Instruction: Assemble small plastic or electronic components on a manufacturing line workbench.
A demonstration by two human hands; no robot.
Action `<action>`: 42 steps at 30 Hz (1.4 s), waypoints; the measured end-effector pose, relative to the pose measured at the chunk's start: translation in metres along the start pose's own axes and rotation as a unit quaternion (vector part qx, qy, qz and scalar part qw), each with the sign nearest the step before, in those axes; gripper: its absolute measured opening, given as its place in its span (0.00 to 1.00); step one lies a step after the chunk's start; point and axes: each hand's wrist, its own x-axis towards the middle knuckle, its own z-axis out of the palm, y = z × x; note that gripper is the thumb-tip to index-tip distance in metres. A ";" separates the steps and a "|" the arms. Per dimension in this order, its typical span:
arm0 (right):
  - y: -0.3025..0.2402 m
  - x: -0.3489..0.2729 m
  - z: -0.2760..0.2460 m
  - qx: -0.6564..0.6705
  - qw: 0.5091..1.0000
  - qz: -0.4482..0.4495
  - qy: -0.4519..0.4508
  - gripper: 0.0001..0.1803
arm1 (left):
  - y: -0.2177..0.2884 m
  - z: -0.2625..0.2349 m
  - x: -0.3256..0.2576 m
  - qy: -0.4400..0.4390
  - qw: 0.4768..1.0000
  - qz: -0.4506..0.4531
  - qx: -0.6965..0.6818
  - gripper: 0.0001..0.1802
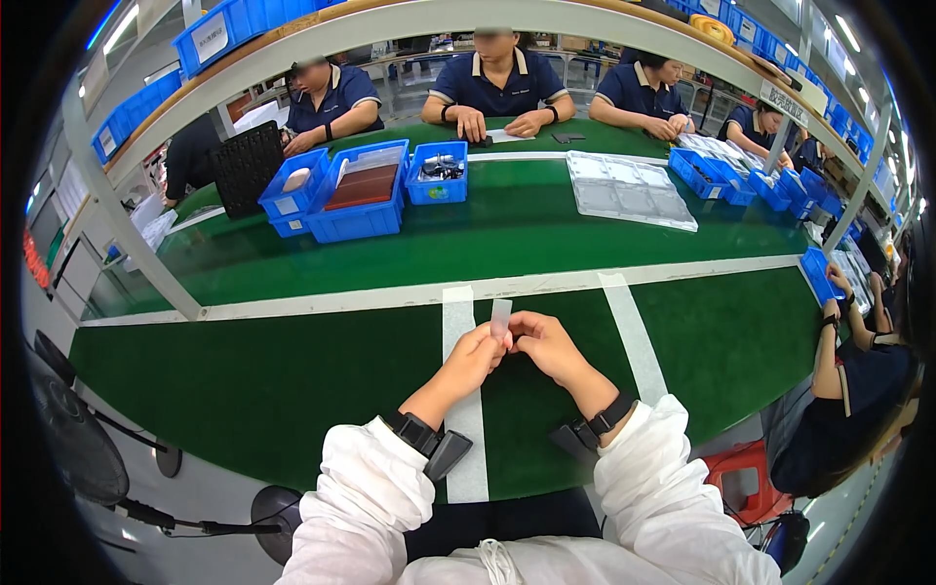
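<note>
L hand point(475, 353) & R hand point(546, 343) together, both pinching small clear strip point(501, 316), probably film; strip upright betw. fingertips.

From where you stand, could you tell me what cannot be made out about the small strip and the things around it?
Head view only:
- The clear strip: its lower end is hidden by the left hand and right hand.
- What it is made of: too small to tell.
- The small blue bin: its contents are too small and far off.
- The clear trays: blurred, contents unreadable.

green table point(292, 380) – white stripes; blue bins point(356, 219)
</note>
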 end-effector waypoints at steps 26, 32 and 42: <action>-0.017 -0.016 0.008 -0.170 0.936 -0.306 0.029 0.19 | 0.007 -0.001 0.001 0.060 0.993 -0.056 -0.085 0.08; -0.007 -0.011 0.004 -0.138 0.950 -0.268 0.083 0.25 | 0.004 0.003 -0.001 0.004 0.999 -0.030 0.032 0.07; -0.015 -0.012 0.010 0.084 0.995 -0.048 -0.031 0.18 | 0.006 0.000 -0.003 0.008 1.000 0.017 -0.008 0.09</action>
